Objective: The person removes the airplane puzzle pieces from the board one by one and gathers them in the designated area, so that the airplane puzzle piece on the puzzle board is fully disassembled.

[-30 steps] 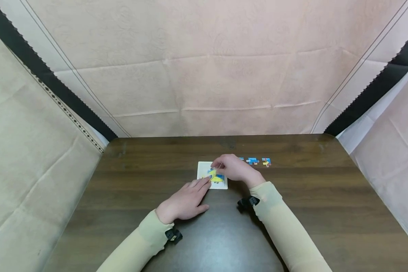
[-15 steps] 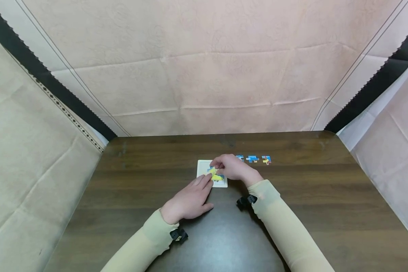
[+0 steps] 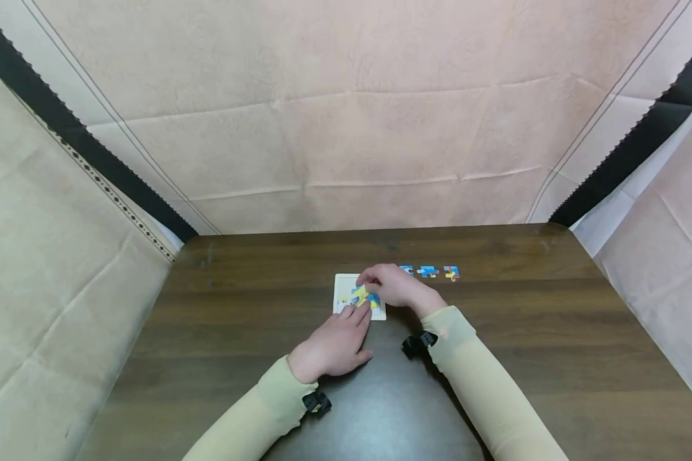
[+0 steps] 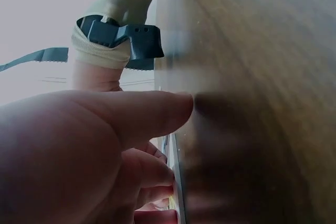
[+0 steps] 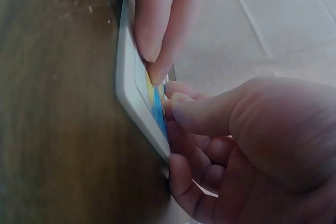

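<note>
A small white-framed puzzle board (image 3: 343,285) lies on the table in the head view, with yellow and blue pieces in its middle. My left hand (image 3: 337,343) rests its straight fingertips on the board's lower part, with the thumb apart over the table. From the right, my right hand (image 3: 396,287) reaches over the board, thumb and forefinger pinching a puzzle piece (image 3: 362,293) at the picture. In the right wrist view the thumb and forefinger meet at the blue and yellow pieces (image 5: 157,103). Fingers partly hide the held piece's outline.
Loose jigsaw pieces, a blue one (image 3: 428,271) and a blue-yellow one (image 3: 452,273) among them, lie in a row right of the board. One more (image 3: 406,269) is partly behind the right hand. The brown wooden table (image 3: 254,275) ends at a cloth backdrop (image 3: 346,128).
My left hand has slid to the right along the board's lower part, its fingertips leaving the left yellow area. The right hand has stayed nearly in place over the picture.
</note>
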`<move>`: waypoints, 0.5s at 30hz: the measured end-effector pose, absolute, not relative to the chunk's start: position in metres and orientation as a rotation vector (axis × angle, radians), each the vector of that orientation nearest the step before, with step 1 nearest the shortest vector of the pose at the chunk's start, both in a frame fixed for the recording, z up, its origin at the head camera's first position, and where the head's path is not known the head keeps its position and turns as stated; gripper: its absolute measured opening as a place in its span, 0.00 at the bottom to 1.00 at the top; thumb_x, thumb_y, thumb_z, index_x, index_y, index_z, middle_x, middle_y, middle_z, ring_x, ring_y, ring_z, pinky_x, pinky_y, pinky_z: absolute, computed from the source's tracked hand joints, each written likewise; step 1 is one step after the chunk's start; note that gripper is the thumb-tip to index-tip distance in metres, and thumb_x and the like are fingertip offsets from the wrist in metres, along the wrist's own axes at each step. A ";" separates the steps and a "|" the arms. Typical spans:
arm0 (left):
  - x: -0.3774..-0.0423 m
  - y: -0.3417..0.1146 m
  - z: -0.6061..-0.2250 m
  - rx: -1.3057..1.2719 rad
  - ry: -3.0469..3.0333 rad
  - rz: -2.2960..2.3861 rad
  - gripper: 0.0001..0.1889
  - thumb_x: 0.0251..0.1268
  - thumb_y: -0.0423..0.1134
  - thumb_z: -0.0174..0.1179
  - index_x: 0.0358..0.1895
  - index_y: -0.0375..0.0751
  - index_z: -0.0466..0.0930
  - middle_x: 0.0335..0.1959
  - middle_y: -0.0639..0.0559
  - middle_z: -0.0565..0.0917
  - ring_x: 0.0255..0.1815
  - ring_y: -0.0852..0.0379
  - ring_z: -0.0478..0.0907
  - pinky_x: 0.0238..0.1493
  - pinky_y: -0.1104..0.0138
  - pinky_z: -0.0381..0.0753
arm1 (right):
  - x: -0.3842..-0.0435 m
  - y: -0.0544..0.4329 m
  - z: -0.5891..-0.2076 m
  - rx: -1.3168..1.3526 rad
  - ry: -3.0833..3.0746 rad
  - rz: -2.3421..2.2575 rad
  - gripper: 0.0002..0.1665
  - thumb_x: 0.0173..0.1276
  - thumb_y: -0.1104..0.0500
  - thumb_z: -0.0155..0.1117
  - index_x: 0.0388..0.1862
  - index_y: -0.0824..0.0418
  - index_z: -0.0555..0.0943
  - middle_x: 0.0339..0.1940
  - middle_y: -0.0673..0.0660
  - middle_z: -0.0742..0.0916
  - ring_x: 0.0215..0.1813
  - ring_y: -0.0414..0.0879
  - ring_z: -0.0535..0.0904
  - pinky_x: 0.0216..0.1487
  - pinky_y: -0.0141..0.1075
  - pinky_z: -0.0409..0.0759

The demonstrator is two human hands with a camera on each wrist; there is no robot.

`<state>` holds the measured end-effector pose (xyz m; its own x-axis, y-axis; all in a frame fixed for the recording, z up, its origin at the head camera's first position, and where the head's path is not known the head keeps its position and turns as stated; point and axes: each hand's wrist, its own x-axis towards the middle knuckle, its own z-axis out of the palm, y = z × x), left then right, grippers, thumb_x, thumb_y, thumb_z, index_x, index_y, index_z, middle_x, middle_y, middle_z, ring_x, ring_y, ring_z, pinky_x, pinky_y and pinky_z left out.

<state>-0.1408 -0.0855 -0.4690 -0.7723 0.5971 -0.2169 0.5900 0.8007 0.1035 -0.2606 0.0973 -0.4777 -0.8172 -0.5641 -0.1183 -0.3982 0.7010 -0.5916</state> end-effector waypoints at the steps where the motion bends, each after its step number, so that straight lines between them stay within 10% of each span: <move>1: -0.140 -0.085 -0.469 0.917 2.753 0.041 0.43 0.80 0.59 0.60 0.84 0.34 0.59 0.87 0.43 0.58 0.83 0.45 0.58 0.78 0.54 0.67 | -0.260 0.097 -0.478 -0.755 2.625 -0.808 0.13 0.82 0.62 0.63 0.59 0.55 0.88 0.52 0.52 0.90 0.53 0.48 0.83 0.63 0.49 0.80; 15: -0.135 -0.083 -0.466 0.898 2.785 -0.020 0.43 0.80 0.60 0.59 0.84 0.35 0.61 0.87 0.44 0.58 0.83 0.47 0.59 0.77 0.54 0.67 | -0.259 0.090 -0.481 -0.713 2.627 -0.869 0.09 0.84 0.59 0.60 0.56 0.56 0.86 0.49 0.52 0.87 0.48 0.49 0.80 0.59 0.48 0.81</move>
<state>-0.1351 -0.0833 -0.4665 -0.7908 0.5760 -0.2072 0.5789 0.8137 0.0528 -0.2592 0.0903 -0.4807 -0.8379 -0.5349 -0.1088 -0.3644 0.6966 -0.6181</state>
